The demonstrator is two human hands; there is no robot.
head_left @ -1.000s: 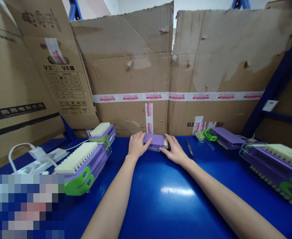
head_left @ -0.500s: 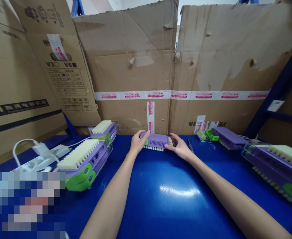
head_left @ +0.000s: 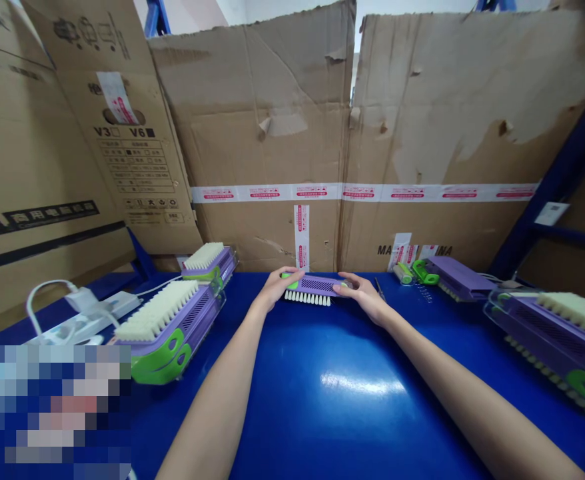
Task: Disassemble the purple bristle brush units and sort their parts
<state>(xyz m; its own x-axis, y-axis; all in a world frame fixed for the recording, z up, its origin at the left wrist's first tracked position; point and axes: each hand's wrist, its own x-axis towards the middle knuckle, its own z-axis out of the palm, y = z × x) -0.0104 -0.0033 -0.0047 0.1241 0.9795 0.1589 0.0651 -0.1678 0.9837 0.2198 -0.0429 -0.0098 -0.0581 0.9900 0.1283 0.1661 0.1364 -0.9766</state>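
Note:
A purple toy piano (head_left: 317, 287) with a row of white keys and a green end lies across the blue table (head_left: 342, 400), close to the cardboard wall. My left hand (head_left: 276, 289) grips its left end and my right hand (head_left: 360, 296) grips its right end, fingers curled round the body. The white keys face me along its lower edge.
Two more purple-and-green pianos (head_left: 170, 327) lie at the left, others (head_left: 557, 320) at the right. A small screwdriver (head_left: 378, 288) lies beside my right hand. A white power strip and cable (head_left: 82, 308) sit at the far left. Cardboard boxes (head_left: 272, 133) wall the back.
Both hands have turned the piano from lying flat with its back up to showing its white keys toward me, and shifted it slightly farther away.

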